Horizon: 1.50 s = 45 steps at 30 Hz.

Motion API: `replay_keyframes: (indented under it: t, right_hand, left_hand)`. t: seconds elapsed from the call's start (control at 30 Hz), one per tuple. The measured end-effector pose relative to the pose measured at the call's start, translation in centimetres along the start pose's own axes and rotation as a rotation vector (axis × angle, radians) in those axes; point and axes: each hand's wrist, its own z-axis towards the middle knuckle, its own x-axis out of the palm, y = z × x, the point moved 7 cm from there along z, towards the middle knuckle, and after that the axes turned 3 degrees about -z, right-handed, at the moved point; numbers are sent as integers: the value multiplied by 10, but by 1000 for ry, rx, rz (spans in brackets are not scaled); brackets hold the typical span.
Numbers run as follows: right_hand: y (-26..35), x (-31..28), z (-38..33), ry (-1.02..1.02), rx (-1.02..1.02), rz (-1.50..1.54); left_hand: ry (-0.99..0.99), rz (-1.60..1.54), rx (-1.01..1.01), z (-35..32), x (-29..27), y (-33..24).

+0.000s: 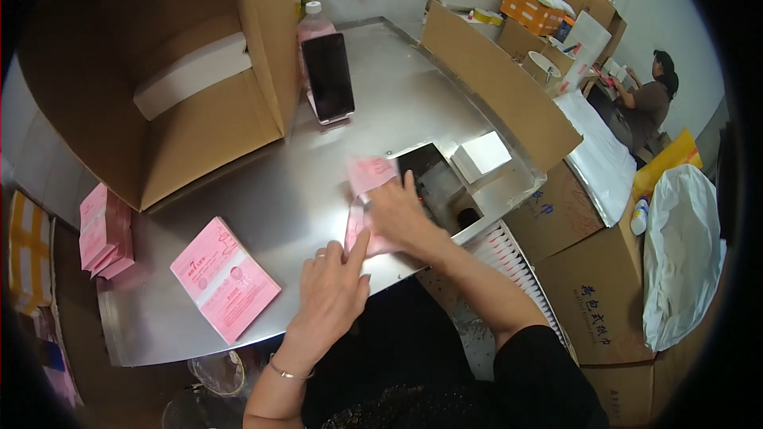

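My right hand [397, 214] is closed on a pink printed paper sheet [372, 172], whose far end is blurred by motion. Its thumb side and fingertips are partly hidden, and one finger sticks up. Close by, my left hand [330, 290] has its index finger stretched out onto the near part of the pink paper, the other fingers loosely bent and apart, gripping nothing I can see. Left of it on the metal table [318, 183] lies a neat stack of pink printed sheets [226, 278] with a white band across it.
A large open cardboard box [207, 143] stands at the far left, beside more pink packs [106, 230]. Behind my hands are a propped phone [327, 79] and a bottle [315, 20]. A white box [482, 156] sits by a dark recess [437, 183]. Another person [642, 99] works far right.
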Motion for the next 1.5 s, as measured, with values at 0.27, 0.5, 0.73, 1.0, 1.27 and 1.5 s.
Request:
replay_keyframes:
  t: [0.27,0.5,0.73,1.0,1.27,1.5]
  right_hand:
    - [-87,-3,-47,485,297,-16]
    - [-116,-106,-47,-452,270,-433]
    - [-160,-82,-48,-320,431,-163]
    - [-170,-82,-53,-384,390,-34]
    - [-166,-86,-63,-465,378,-34]
    - [87,-85,-96,-158,-557,207]
  left_hand:
    - [-76,-154,35,-45,-31,14]
    - [-299,270,-501,-115,-99,103]
    - [-309,-233,-442,-76,-89,81]
    - [-133,-53,4,-1,16,7]
    - [-90,-131,106,-1,26,4]
    - [-44,-66,-35,-8,6,28]
